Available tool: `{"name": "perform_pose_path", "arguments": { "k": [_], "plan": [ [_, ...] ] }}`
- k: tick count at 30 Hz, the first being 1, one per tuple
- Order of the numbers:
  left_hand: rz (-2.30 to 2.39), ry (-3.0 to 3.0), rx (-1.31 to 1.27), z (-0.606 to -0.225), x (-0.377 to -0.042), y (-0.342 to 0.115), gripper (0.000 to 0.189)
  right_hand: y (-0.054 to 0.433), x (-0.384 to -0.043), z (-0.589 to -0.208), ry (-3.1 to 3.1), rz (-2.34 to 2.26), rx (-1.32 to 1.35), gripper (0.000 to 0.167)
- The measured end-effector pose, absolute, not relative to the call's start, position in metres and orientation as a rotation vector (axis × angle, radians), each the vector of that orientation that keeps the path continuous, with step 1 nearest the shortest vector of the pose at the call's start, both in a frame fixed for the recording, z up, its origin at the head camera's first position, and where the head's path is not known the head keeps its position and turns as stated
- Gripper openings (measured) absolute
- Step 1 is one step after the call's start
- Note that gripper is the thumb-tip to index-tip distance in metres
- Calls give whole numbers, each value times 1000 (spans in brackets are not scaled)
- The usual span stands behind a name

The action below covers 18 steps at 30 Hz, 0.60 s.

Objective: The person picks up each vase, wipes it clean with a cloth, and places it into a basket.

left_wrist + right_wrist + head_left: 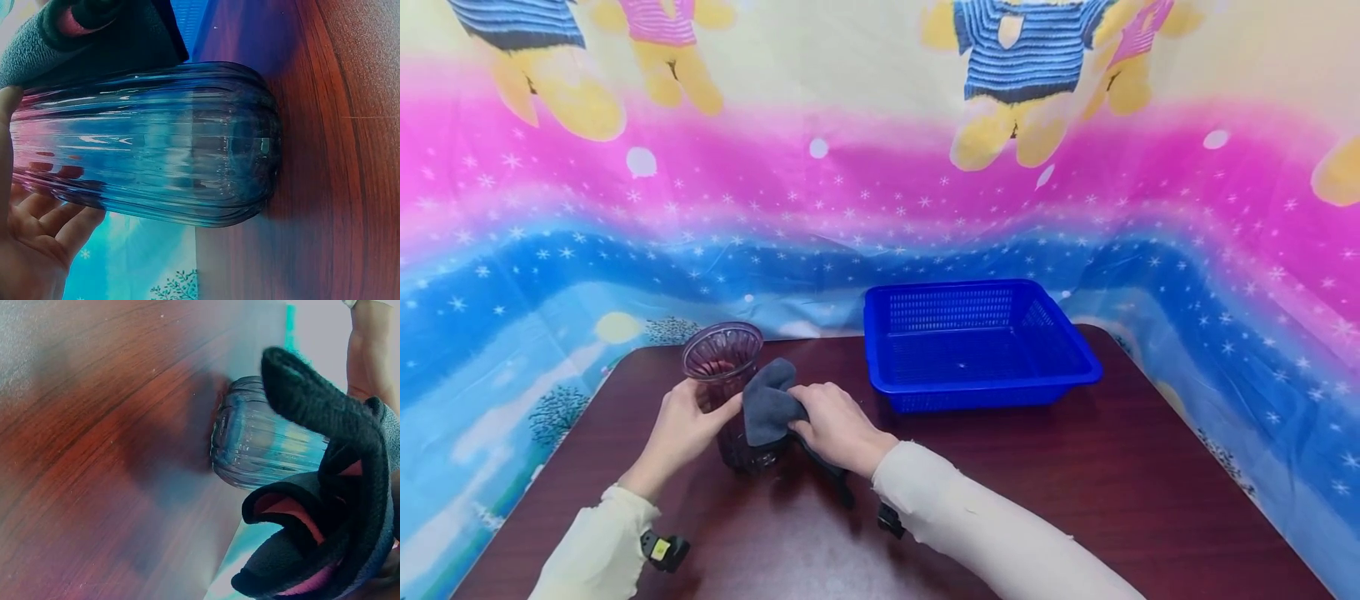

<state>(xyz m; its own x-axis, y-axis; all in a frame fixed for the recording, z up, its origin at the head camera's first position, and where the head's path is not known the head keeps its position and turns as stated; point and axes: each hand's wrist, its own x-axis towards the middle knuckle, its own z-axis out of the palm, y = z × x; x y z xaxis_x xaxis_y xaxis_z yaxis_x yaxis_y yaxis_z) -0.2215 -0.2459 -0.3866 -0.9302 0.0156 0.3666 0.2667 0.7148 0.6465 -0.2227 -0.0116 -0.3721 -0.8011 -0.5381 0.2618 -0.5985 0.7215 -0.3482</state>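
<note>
A ribbed, see-through glass vase (735, 442) with a flared rim stands upright at the left of the table. My left hand (679, 429) grips it below the rim, thumb on the near side and fingers round the back. Bunched in my right hand (842, 427) is a dark grey cloth (767, 410), which lies against the vase's right side. Its lower end hangs towards the table. In the right wrist view, folds of the cloth (315, 409) show black edges and a pink inside, partly covering the vase (250, 440).
A blue plastic basket (985, 387) with perforated walls sits at the back right of the dark brown table (1037, 508). Behind the table hangs a printed curtain (820, 200) with bears and snowflakes. Each wrist carries a small black camera.
</note>
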Motion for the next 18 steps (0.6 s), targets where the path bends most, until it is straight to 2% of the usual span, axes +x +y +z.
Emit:
{"name": "perform_pose_path", "arguments": {
  "k": [18],
  "plan": [
    [-1043, -2580, -235, -386, -222, -246, 45, -18, -226, -376, -2784, 589, 953, 15]
  ]
}}
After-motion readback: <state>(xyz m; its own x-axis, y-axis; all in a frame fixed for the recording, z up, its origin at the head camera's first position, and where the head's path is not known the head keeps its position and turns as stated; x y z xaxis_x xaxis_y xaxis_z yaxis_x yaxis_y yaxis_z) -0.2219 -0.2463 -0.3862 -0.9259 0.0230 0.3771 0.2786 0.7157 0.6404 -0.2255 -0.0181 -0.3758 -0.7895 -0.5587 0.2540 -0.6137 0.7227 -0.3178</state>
